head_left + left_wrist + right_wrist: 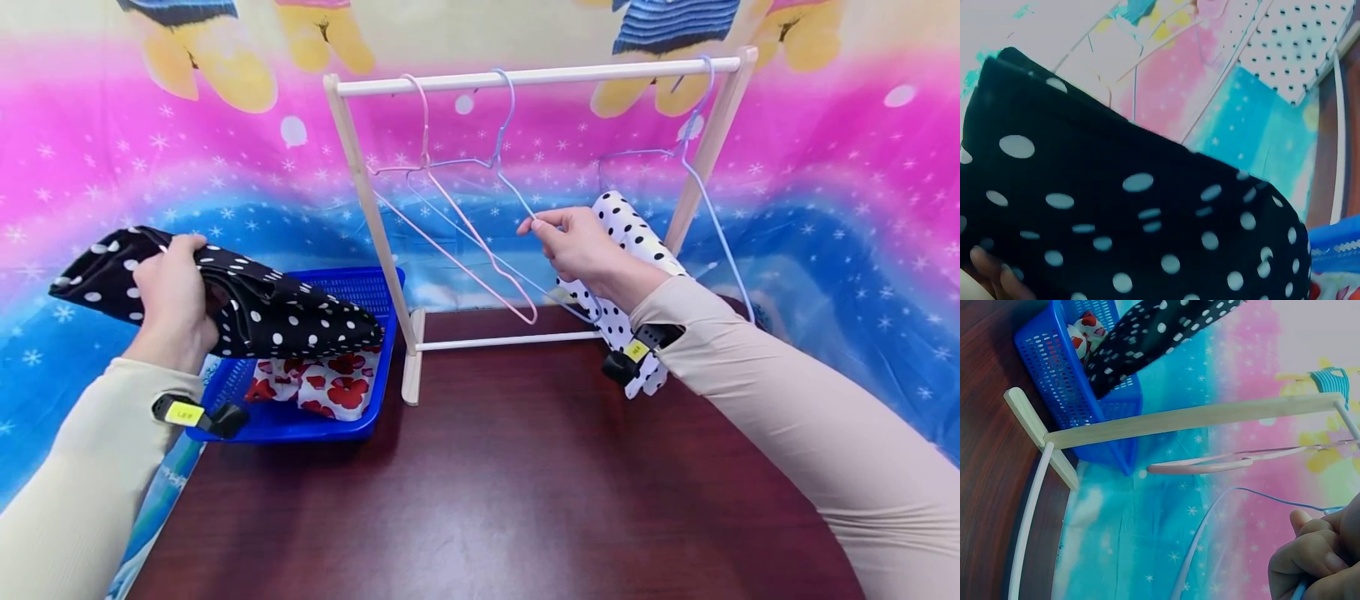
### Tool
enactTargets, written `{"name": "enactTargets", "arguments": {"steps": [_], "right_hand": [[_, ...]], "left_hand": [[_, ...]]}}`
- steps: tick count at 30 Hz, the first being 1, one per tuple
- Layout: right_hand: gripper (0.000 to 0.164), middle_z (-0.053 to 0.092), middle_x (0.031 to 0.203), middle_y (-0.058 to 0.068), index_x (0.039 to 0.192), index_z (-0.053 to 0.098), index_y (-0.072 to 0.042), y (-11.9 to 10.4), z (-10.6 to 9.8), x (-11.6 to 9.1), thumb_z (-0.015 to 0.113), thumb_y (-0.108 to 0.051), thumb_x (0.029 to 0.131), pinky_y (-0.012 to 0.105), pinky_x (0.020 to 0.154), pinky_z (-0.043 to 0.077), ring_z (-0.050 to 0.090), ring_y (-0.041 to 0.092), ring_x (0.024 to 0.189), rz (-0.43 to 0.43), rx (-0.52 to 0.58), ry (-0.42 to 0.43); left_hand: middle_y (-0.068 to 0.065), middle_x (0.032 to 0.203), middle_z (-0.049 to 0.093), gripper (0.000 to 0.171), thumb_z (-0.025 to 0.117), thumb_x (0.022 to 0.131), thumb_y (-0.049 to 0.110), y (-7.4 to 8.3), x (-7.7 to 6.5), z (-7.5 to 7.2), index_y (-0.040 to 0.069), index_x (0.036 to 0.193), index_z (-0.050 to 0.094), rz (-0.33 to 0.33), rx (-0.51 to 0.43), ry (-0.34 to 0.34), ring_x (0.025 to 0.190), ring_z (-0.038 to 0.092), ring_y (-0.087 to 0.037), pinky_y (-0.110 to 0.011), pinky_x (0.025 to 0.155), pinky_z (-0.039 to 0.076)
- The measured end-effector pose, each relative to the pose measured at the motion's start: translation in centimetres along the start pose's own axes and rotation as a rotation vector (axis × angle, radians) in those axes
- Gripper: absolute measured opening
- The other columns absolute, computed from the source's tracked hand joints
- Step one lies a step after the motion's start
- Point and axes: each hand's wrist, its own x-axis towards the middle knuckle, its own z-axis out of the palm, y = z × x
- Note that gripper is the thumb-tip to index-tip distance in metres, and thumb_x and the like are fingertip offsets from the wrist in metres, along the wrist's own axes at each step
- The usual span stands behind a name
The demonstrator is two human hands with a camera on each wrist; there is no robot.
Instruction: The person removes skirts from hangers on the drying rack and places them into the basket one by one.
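Black dotted cloth (315, 325) was grasped by the left grip (174, 296) partly above the basket (292, 430), and the middle hanger (516, 192), pinched by the right grip (581, 246), could be unhooked from its rail (600, 76) by overpulling.

We see a black cloth (322, 325) scattered with white polka dots and, reversed, a white cloth (630, 229) dotted in black. Red flowers pattern another white cloth (345, 387) within the bright blue basket (288, 429). We find one pink hanger (426, 133) and two pale blue hangers (513, 98) on a pale wooden rack (369, 208). Our table (495, 467) is dark reddish brown; white snowflakes speckle the pink-and-blue backdrop (247, 150). Both sleeves (90, 483) look cream-beige.
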Motion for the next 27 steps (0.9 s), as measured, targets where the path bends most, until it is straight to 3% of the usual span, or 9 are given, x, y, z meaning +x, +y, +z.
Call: {"name": "enactTargets", "arguments": {"steps": [4,10,17,24,27], "right_hand": [[0.032,0.030,0.055,-0.006,0.128,0.062,-0.006,0.0,0.0,0.0,0.041,-0.021,0.110,0.023,0.043,0.020,0.023,0.009,0.043,0.002,-0.009,0.001],[0.032,0.029,0.056,-0.006,0.128,0.062,-0.006,0.0,0.1,0.0,0.041,-0.022,0.110,0.024,0.044,0.021,0.023,0.010,0.043,0.004,-0.008,-0.008],[0.032,0.029,0.056,-0.006,0.128,0.061,-0.005,-0.1,0.2,0.0,0.041,-0.022,0.110,0.023,0.043,0.020,0.022,0.009,0.043,0.000,0.005,-0.004],[0.032,0.028,0.056,-0.006,0.128,0.062,-0.006,-0.1,0.3,-0.1,0.042,-0.022,0.110,0.024,0.044,0.021,0.023,0.010,0.043,0.006,-0.003,-0.008],[0.032,0.028,0.056,-0.006,0.129,0.062,-0.007,-0.1,0.3,-0.1,0.042,-0.023,0.110,0.024,0.044,0.021,0.022,0.010,0.044,0.007,-0.012,-0.005]], "left_hand": [[0.004,0.049,0.058,0.013,0.061,0.098,0.019,-0.5,-0.3,-0.1,0.013,0.088,0.055,-0.052,0.020,-0.029,0.033,0.045,-0.012,-0.026,0.036,0.040],[0.002,0.052,0.063,0.007,0.053,0.100,0.017,-1.8,0.3,0.1,0.013,0.096,0.050,-0.111,0.063,-0.091,0.037,0.052,-0.011,-0.025,0.038,0.045],[0.006,0.057,0.068,0.009,0.048,0.102,0.022,-4.1,1.8,1.0,0.015,0.100,0.054,-0.130,0.170,-0.082,0.047,0.064,-0.008,-0.023,0.048,0.054],[0.004,0.059,0.069,0.011,0.039,0.103,0.024,-6.0,3.9,1.9,0.016,0.108,0.045,-0.158,0.259,-0.135,0.053,0.071,-0.011,-0.026,0.056,0.060],[0.005,0.057,0.069,0.017,0.037,0.104,0.027,-6.8,4.8,2.2,0.015,0.115,0.044,-0.183,0.357,-0.154,0.055,0.072,-0.010,-0.026,0.065,0.061]]}}
